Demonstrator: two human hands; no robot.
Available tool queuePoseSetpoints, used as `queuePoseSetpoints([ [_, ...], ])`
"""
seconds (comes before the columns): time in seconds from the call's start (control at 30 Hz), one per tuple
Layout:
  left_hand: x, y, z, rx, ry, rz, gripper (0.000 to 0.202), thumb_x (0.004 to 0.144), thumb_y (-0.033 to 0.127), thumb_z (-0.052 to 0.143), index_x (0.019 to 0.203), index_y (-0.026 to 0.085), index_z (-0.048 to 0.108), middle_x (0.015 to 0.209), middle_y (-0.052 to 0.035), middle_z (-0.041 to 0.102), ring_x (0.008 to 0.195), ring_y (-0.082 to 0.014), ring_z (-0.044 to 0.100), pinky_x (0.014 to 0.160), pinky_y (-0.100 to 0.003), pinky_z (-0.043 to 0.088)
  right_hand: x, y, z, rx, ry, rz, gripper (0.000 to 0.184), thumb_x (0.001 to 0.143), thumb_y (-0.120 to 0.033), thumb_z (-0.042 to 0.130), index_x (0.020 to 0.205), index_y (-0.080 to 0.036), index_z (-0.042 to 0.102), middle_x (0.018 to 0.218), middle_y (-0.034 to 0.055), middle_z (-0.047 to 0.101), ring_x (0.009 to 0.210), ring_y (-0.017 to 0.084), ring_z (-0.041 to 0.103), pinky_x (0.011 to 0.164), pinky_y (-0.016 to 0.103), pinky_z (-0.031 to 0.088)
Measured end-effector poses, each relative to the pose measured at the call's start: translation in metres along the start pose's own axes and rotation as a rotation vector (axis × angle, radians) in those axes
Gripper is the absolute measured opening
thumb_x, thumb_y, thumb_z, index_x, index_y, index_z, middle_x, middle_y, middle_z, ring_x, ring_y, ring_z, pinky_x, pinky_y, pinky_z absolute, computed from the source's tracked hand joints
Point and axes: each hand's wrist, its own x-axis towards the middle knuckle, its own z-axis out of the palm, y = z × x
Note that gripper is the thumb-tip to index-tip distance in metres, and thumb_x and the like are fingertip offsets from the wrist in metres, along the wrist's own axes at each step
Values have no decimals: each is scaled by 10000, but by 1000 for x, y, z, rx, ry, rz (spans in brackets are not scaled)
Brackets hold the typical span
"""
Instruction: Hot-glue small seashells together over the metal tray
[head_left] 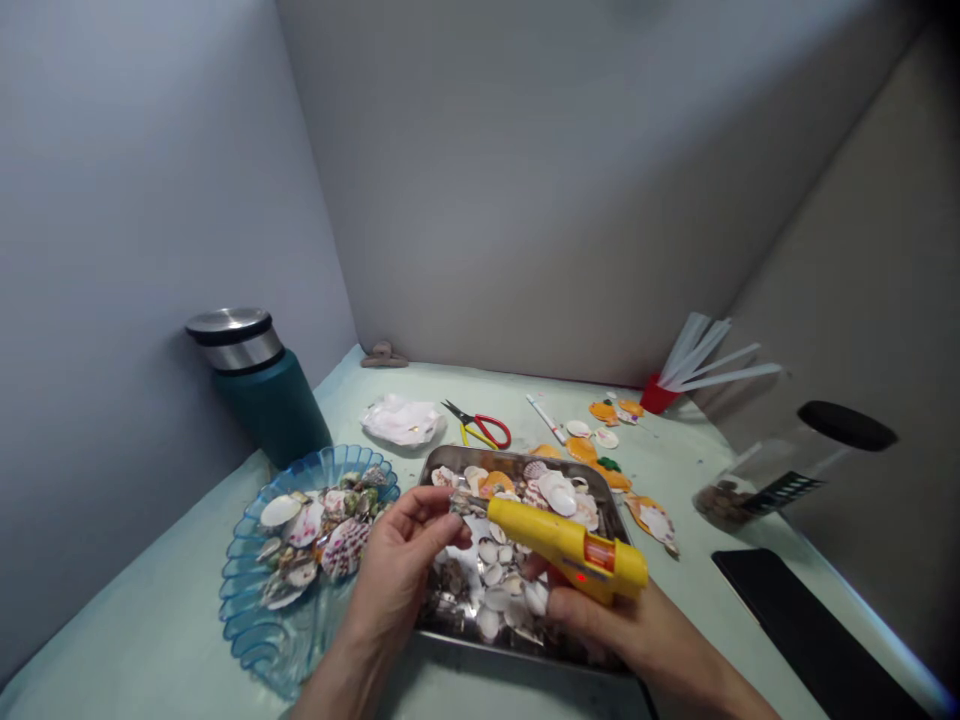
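My right hand (600, 615) grips a yellow glue gun (570, 545) over a metal tray (450, 462) full of seashells. The gun's nozzle points left toward my left hand (401, 560), whose fingers pinch a small item (457, 503) at the nozzle tip; I cannot make out what it is. A blue shell-shaped dish (255, 630) holding several patterned shells lies just left of my left hand.
A teal flask (259, 385) stands at the back left. Behind the tray lie crumpled white tissue (403, 420), red-handled scissors (480, 428), a white pen (545, 418) and orange shell pieces (600, 445). A red cup of glue sticks (664, 395), a clear jar (787, 470) and a black phone (802, 630) are at right.
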Motion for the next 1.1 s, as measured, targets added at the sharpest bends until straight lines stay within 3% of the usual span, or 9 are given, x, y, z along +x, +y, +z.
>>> queuePoseSetpoints([
  [0.13, 0, 1, 0, -6, 1, 7, 239, 641, 204, 809, 850, 174, 699, 707, 23, 668, 581, -98, 640, 598, -191, 469, -1, 3, 1, 42, 79, -29, 270, 804, -442, 686, 954, -219, 716, 905, 60, 692, 823, 232, 625, 724, 333, 517],
  [0.53, 0, 2, 1, 16, -17, 4, 251, 640, 214, 809, 861, 170, 697, 706, 6, 688, 586, -105, 637, 605, -197, 472, 0, 1, 5, -113, 13, -63, 249, 798, -408, 683, 950, -215, 720, 882, 58, 740, 798, 242, 679, 702, 322, 554],
  [0.77, 0, 0, -2, 57, -9, 33, 241, 672, 216, 794, 885, 172, 689, 725, 12, 688, 606, -100, 639, 624, -192, 475, -1, 4, 13, -336, 109, -55, 272, 787, -410, 681, 961, -202, 701, 899, 72, 734, 808, 259, 680, 712, 341, 554],
  [0.93, 0, -2, -5, 101, 9, 72, 230, 686, 209, 789, 890, 176, 688, 792, 5, 707, 659, -102, 643, 653, -190, 488, 1, -4, 22, -480, 130, -158, 178, 837, -371, 606, 813, -199, 646, 731, 20, 687, 646, 191, 629, 621, 271, 504],
  [1.1, -1, -2, -4, 113, 14, 88, 230, 687, 211, 792, 890, 180, 688, 791, 5, 710, 699, -105, 645, 668, -182, 493, 2, -3, 27, -456, 120, -273, 74, 859, -262, 563, 844, -208, 612, 720, -6, 662, 625, 158, 622, 578, 219, 455],
])
